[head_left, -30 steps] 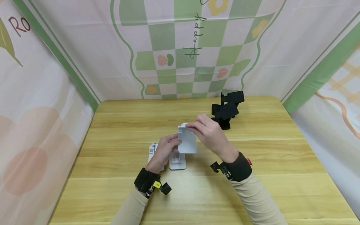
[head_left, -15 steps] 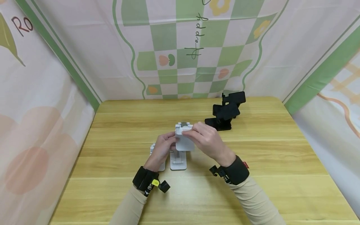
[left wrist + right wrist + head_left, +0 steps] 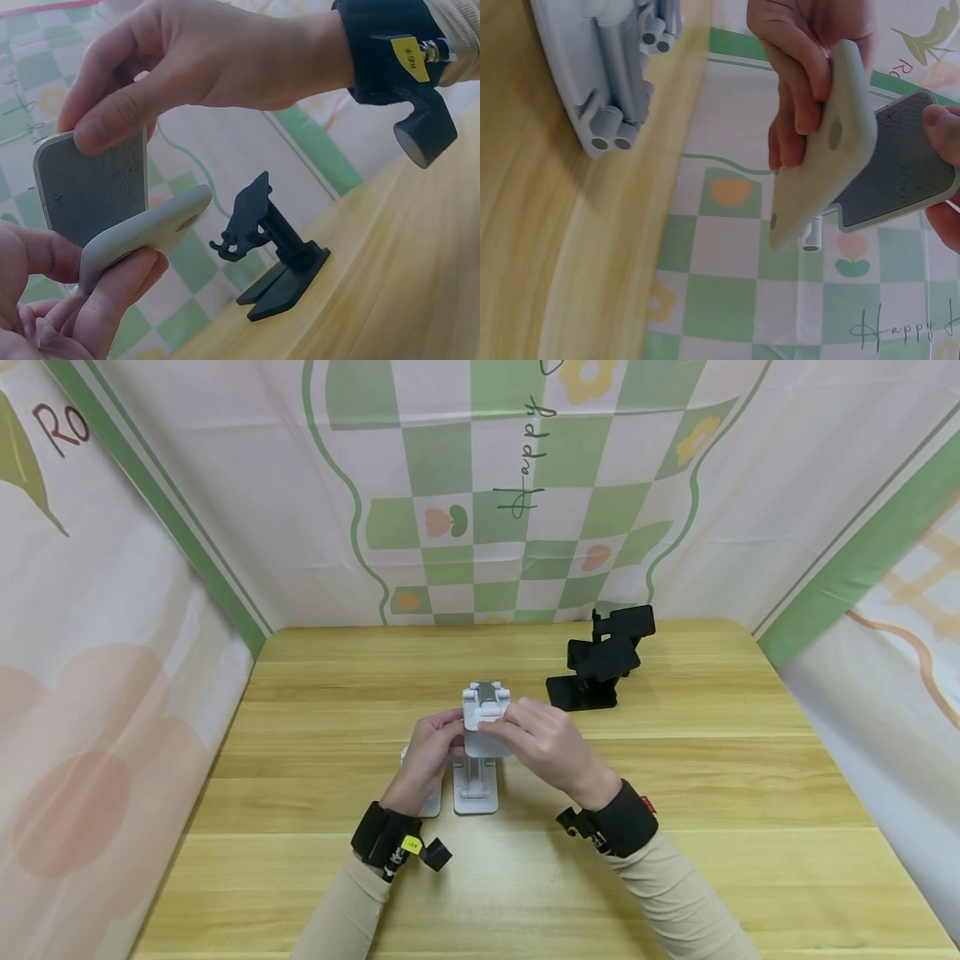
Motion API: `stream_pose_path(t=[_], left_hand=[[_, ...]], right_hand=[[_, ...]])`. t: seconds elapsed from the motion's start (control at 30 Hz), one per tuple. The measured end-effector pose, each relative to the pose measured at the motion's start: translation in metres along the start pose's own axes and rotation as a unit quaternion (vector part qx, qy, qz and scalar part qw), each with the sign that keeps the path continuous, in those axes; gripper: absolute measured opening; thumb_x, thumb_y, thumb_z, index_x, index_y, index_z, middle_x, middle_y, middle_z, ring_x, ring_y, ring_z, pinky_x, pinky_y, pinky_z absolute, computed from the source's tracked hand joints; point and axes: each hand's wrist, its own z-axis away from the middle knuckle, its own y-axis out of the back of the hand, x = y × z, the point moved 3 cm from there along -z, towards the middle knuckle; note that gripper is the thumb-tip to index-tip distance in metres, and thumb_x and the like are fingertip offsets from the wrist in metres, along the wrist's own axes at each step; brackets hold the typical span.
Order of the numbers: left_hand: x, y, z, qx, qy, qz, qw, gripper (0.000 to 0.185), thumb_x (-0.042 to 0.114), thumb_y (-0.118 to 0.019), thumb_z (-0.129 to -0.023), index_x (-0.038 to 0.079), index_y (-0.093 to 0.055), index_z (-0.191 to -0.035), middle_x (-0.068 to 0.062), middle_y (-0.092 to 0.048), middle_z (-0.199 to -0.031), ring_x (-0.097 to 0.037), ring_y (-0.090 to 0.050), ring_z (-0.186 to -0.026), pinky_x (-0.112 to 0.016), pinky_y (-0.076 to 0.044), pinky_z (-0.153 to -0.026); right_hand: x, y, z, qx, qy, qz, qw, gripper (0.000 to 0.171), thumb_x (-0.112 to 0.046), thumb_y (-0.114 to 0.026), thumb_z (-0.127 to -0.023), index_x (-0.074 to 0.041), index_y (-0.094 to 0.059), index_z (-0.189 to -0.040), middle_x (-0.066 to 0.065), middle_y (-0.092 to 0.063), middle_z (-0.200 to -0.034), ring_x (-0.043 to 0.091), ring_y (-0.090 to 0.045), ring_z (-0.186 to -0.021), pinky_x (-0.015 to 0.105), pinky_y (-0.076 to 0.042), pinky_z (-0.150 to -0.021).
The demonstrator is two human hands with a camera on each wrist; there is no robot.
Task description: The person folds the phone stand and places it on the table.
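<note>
- White plastic: a second folded stand (image 3: 418, 783) lies flat on the wooden table (image 3: 300, 793), just left of the work and partly hidden under the left wrist.
- Left hand (image 3: 429, 760): fingers curled round the left edge of the white phone stand (image 3: 483, 727); in the left wrist view, its fingertips (image 3: 112, 292) press the underside of the lower hinged plate.
- The white phone stand sits at table centre, near the middle in depth. Its base (image 3: 476, 793) rests on the table and its upper plates are raised between both hands. In the wrist views, one plate carries a grey textured pad (image 3: 97, 187).
- Right hand (image 3: 543, 743): thumb and fingers pinch the top right of the upper plate.
- Black phone stand (image 3: 600, 664): upright on the far right of the table, well apart from both hands.
- Backdrop: a green-and-white chequered cloth (image 3: 487, 485) hangs behind the far edge.
</note>
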Motion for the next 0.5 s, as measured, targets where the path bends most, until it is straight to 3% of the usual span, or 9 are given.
stream_pose_path(t=[0.27, 0.5], left_hand=[[0.0020, 0.0026, 0.0007, 0.009, 0.006, 0.002, 0.9999, 0.040, 0.003, -0.052, -0.100, -0.012, -0.058, -0.137, -0.030, -0.068, -0.124, -0.011, -0.074, -0.086, -0.021, -0.059, -0.074], [0.0022, 0.0037, 0.0009, 0.021, 0.017, 0.008, 0.9996, 0.040, 0.005, -0.054, -0.101, -0.010, -0.059, -0.137, -0.027, -0.070, -0.123, -0.010, -0.073, -0.084, -0.020, -0.058, -0.076]], right_hand=[[-0.0023, -0.0046, 0.0026, -0.004, 0.012, 0.013, 1.000, 0.030, 0.011, -0.079, -0.076, -0.004, -0.078, -0.103, 0.006, -0.070, -0.089, 0.017, -0.063, -0.075, 0.027, -0.058, -0.065], [-0.0039, -0.0077, 0.0032, -0.012, 0.023, 0.023, 0.999, 0.012, 0.001, -0.072, -0.091, -0.005, -0.078, -0.100, 0.004, -0.067, -0.083, 0.014, -0.057, -0.068, 0.023, -0.051, -0.056]])
